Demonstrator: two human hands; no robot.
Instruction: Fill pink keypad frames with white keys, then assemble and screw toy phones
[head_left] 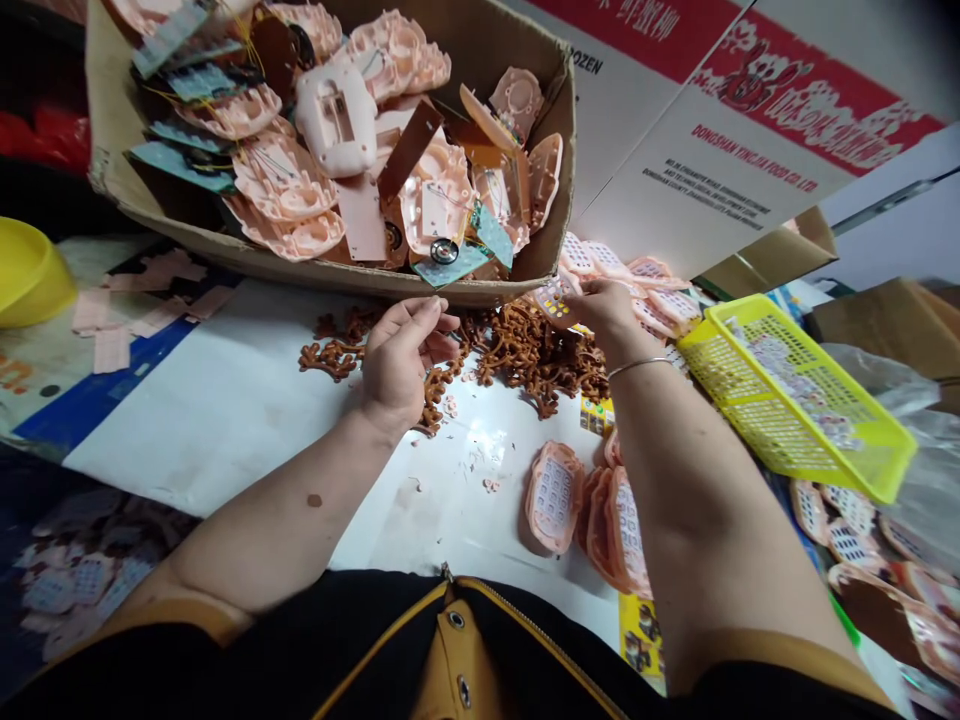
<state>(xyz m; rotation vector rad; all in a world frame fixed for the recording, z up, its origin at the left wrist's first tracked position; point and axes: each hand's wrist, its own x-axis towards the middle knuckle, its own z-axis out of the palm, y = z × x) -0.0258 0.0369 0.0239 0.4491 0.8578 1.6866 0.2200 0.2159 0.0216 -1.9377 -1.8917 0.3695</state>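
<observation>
My left hand (405, 355) is closed above the white tabletop, thumb laid against the curled fingers. Whatever they may hold is hidden. Brown antler-shaped plastic pieces (330, 358) lie around and behind this hand. My right hand (604, 312) pinches a pink keypad panel (555, 298) with coloured buttons, at the near right corner of the cardboard box. A pile of similar pink keypad panels (664, 300) sits just beyond that hand. Below it, a pink keypad shell (555, 495) lies on the table beside a stack of more shells (616, 525), partly hidden by my right forearm.
The cardboard box (300, 275) holds pink shells, blue-green circuit boards (450, 265), wires and small speakers. A yellow plastic basket (787, 440) with small parts stands at right. Flat pink pieces (112, 345) and a yellow container (30, 275) lie left. Printed cartons (675, 130) rise behind.
</observation>
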